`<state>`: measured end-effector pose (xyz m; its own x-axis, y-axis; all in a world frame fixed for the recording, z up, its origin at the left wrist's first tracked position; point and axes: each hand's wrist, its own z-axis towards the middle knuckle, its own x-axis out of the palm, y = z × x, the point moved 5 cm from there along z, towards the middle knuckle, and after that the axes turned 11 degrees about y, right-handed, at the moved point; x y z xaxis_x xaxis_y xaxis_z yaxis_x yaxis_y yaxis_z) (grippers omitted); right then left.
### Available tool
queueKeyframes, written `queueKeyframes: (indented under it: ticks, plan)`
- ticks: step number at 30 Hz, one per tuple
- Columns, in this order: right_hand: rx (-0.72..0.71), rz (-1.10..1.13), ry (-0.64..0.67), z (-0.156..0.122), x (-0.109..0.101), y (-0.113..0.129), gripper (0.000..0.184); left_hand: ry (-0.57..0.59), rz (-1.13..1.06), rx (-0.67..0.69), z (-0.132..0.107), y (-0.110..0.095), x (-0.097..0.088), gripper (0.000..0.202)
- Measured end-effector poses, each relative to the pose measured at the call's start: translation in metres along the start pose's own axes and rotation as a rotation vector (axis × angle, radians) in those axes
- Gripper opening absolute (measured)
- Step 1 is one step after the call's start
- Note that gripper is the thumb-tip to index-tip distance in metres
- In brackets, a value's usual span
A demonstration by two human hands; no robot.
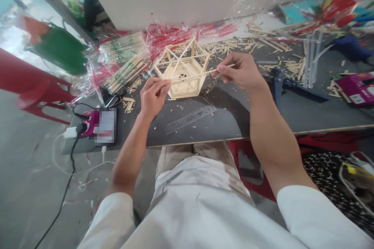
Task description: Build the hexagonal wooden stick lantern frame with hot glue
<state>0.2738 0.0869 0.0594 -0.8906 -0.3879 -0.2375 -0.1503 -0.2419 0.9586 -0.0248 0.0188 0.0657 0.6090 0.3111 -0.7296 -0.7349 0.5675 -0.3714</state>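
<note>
A thin wooden stick (pixel 208 72) stretches between my two hands, slanting up to the right. My left hand (pixel 154 95) pinches its left end between thumb and fingers. Near the other end, my right hand (pixel 239 71) grips it the same way, with a short tip poking past the fingers. Behind and partly under the stick sits a six-sided frame (pixel 179 90) built of pale wooden sticks, with crossing sticks over its top. Whether the stick touches the frame, I cannot tell. A clear plastic ruler (pixel 189 118) lies on the dark table in front of the frame.
Bundled sticks (pixel 127 76) in torn wrappers lie left of the frame. Cut stick pieces (pixel 293 69) litter the back and right of the table (pixel 233 126). Dark-handled cutters (pixel 277 81) and clear glue sticks (pixel 312 60) lie right. A phone (pixel 105 126) and cables occupy the left corner.
</note>
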Motion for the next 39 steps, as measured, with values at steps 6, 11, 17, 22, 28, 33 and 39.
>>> queueKeyframes:
  ticks: [6, 11, 17, 22, 28, 33, 39]
  plan:
    - [-0.039, -0.028, 0.036, -0.003, -0.001, 0.005, 0.046, 0.017, -0.029, 0.017, 0.006, -0.004, -0.004, 0.029]
    - [-0.061, -0.108, 0.056, -0.005, 0.002, 0.011, 0.035, 0.044, 0.001, 0.045, 0.011, -0.006, -0.007, 0.027]
    - [-0.104, -0.324, -0.025, -0.007, 0.005, 0.02, 0.025, 0.062, 0.015, 0.036, 0.009, -0.005, -0.005, 0.026]
    - [-0.241, -0.646, 0.04, -0.006, 0.015, 0.031, 0.022, 0.058, 0.018, 0.052, 0.008, -0.008, -0.007, 0.022]
    - [-0.239, -0.801, 0.046, -0.013, 0.023, 0.036, 0.027, 0.073, 0.101, 0.026, 0.007, -0.013, -0.007, 0.023]
    - [-0.277, -0.792, 0.03, -0.018, 0.04, 0.045, 0.024, 0.073, 0.075, 0.026, 0.005, -0.009, -0.004, 0.022]
    - [-0.32, -0.773, -0.057, -0.012, 0.058, 0.041, 0.023, 0.086, 0.095, 0.01, 0.003, -0.01, -0.003, 0.024]
